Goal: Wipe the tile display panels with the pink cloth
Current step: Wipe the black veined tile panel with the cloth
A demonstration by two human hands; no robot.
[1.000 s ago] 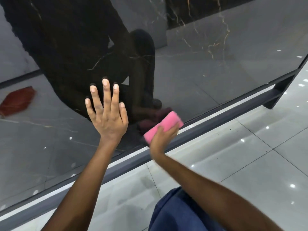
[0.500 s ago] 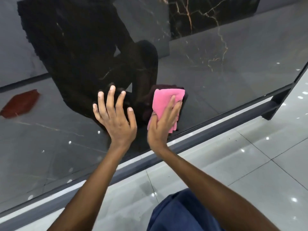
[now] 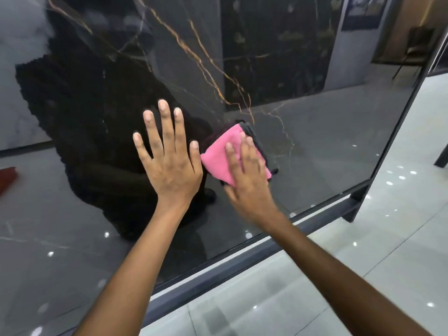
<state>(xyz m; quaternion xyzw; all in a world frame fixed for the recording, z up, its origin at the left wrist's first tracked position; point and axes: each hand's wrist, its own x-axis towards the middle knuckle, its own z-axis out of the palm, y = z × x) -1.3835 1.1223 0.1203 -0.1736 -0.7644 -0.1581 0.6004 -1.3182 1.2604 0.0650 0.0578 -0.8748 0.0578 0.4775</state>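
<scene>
A glossy black tile display panel (image 3: 315, 146) with gold veins fills most of the view. My left hand (image 3: 169, 161) lies flat against it with fingers spread and straight. Just to its right, my right hand (image 3: 247, 175) presses the folded pink cloth (image 3: 218, 156) flat onto the panel with straight fingers. The cloth's lower right part is hidden under my hand. The dark reflection of the person shows in the panel behind both hands.
A dark metal frame rail (image 3: 242, 265) runs along the panel's bottom edge, with an upright post (image 3: 358, 202) at its right end. Light glossy floor tiles (image 3: 363, 251) lie at lower right. A red shape (image 3: 7, 178) shows at the left edge.
My right hand carried the pink cloth up from the bottom rail onto the panel and now presses it flat higher up. My left hand stayed flat on the panel. The view rose.
</scene>
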